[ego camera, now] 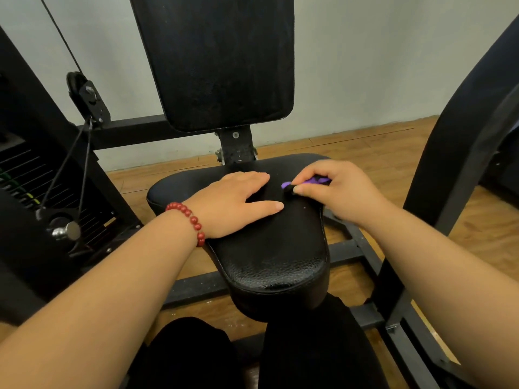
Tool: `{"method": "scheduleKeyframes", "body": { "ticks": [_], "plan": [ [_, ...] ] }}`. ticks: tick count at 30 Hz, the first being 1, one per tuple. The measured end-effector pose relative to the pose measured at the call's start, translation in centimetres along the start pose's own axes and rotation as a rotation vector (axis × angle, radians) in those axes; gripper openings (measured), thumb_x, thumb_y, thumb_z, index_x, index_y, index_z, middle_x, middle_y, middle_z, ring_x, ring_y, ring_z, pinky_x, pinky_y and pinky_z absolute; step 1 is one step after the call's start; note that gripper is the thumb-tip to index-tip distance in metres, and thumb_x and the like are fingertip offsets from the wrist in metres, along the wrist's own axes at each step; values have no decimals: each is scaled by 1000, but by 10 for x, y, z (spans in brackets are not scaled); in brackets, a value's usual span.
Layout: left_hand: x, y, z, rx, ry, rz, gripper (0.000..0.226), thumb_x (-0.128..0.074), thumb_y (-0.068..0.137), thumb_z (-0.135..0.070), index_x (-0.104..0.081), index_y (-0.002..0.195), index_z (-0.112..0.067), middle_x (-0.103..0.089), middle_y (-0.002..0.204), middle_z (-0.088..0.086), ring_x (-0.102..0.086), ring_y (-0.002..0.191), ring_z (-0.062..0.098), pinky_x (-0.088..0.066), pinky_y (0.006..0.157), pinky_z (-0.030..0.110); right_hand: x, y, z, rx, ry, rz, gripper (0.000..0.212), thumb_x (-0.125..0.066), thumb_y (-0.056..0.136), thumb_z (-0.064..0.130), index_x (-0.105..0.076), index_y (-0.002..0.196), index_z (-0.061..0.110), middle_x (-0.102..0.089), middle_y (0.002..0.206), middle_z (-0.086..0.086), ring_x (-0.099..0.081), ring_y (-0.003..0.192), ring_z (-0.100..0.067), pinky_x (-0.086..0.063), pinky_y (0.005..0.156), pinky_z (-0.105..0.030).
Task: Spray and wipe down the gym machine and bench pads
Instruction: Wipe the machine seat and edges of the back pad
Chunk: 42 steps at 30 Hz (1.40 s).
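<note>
Setting: a black gym machine seen from above, by a person facing its seat.
Seat (275,256): a black padded cushion in the middle of the view, with a grained, shiny surface at its near end. Both hands are at its far end.
Backrest (219,60): a tall black pad standing upright behind the seat, joined to it by a black metal post.
Left hand (236,203): lies palm down on the far left part of the seat, fingers straight and close together, thumb spread away from them.
Bracelet (191,220): red beads around the left wrist.
Right hand (337,192): rests on the far right part of the seat, fingers curled around a small purple thing (288,185).
Purple thing: mostly hidden inside the right hand. One purple end with a black tip sticks out toward the left hand, just above the seat. What it is cannot be told.
Frame (365,248): black metal bars under and right of the seat.
Weight stack (22,178): at the left edge, with a cable (59,29) and pulley (87,96) above it.
Floor (351,147): wooden boards.
Wall (365,66): pale, behind the machine.
Legs (309,346): in black, at the bottom edge.
</note>
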State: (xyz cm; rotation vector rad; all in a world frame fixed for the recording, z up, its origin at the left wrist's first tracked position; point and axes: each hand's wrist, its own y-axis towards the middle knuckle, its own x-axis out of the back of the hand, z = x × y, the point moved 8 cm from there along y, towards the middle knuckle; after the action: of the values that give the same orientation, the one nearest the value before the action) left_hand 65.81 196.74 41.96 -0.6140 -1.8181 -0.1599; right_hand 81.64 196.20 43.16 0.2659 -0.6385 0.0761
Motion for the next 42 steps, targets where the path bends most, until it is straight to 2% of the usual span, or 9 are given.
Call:
{"method": "scheduleKeyframes", "body": {
  "ticks": [4,11,14,18,20,23,26,37,42],
  "plan": [
    [-1,1,0,6,-3,20,72,-40,93,-60,-16,155,-30,-15,161,-13,-10,148,10,-14,119,35,7,23,-20,-128,-80,-56,19,-70,90,24,-64,78,37,-61,83,19,-55,75,4,-36,58,-7],
    [0,13,0,-9,15,46,77,-41,90,-64,-19,154,-29,-20,157,-12,-16,144,11,-23,115,34,3,-13,-6,52,38,-27,16,-74,85,18,-70,83,33,-66,83,22,-58,84,9,-41,72,-4],
    [6,27,-2,4,28,28,79,-42,89,-65,-17,155,-29,-19,157,-10,-16,144,13,-25,115,37,11,15,-22,-43,-45,-3,20,-73,86,21,-67,78,38,-64,83,22,-55,81,12,-40,67,-3],
    [7,46,4,54,44,43,86,-42,87,-69,-12,156,-25,-7,163,-8,-5,149,18,-16,119,42,22,48,-44,-198,-116,-34,10,-69,90,23,-68,85,31,-60,90,17,-55,86,-4,-41,66,-16],
    [3,50,6,73,41,54,89,-42,87,-70,-11,156,-24,-6,164,-6,-4,150,19,-13,119,41,19,44,-41,-188,-104,-42,10,-70,90,22,-69,85,30,-58,85,20,-54,78,-3,-37,60,-13],
    [0,52,7,76,8,55,89,-44,86,-69,-11,156,-24,-11,163,-6,-9,149,17,-17,118,40,13,27,-29,-61,-61,-77,21,-74,86,20,-67,76,38,-62,85,21,-57,82,2,-40,67,-7],
    [0,53,7,76,22,58,90,-44,85,-70,-11,156,-25,-12,163,-7,-11,149,17,-18,118,39,10,25,-26,10,-65,-36,28,-75,85,21,-64,74,44,-63,85,21,-57,84,7,-38,69,-3],
    [2,58,11,73,18,69,93,-47,81,-71,-17,155,-24,-19,160,-6,-17,147,16,-23,116,39,15,55,-46,-129,-118,48,12,-71,88,25,-69,81,34,-60,87,20,-54,84,-1,-38,65,-14],
    [7,67,13,89,9,82,112,-39,62,-82,-18,155,-23,-20,160,-5,-18,146,18,-24,118,42,18,67,-48,-99,-209,122,8,-70,89,25,-69,85,33,-60,90,21,-54,84,0,-38,68,-13]
  ]
}}
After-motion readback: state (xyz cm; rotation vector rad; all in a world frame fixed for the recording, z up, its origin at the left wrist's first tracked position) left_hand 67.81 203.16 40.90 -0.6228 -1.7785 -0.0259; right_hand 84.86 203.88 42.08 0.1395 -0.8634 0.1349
